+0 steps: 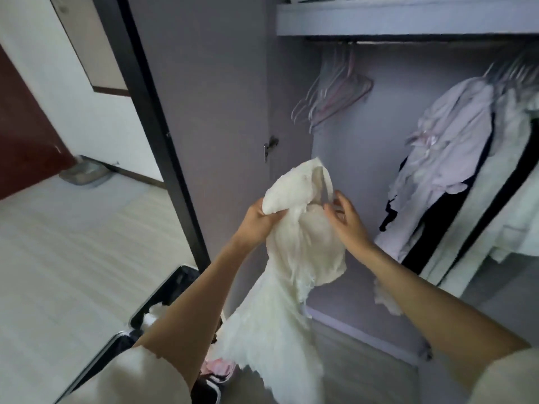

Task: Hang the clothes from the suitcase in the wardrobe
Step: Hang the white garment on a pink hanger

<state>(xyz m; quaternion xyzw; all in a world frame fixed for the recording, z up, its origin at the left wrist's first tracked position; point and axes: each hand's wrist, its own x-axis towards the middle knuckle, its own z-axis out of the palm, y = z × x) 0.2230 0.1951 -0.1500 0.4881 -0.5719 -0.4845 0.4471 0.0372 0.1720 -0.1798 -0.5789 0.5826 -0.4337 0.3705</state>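
Two hands hold my cream garment (pixel 294 258) up before the open wardrobe (pixel 364 158): left hand (pixel 259 220) bunches its top edge in a closed grip, right hand (pixel 347 220) pinches its strap. I see empty hangers (pixel 332 91) on the rail above and the suitcase (pixel 163 322) on the floor below.

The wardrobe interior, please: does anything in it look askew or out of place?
Yes. The bunch of empty pink and white hangers on the rail hangs tilted and splayed, and a pale lilac garment at the right droops crookedly, bunched rather than flat.
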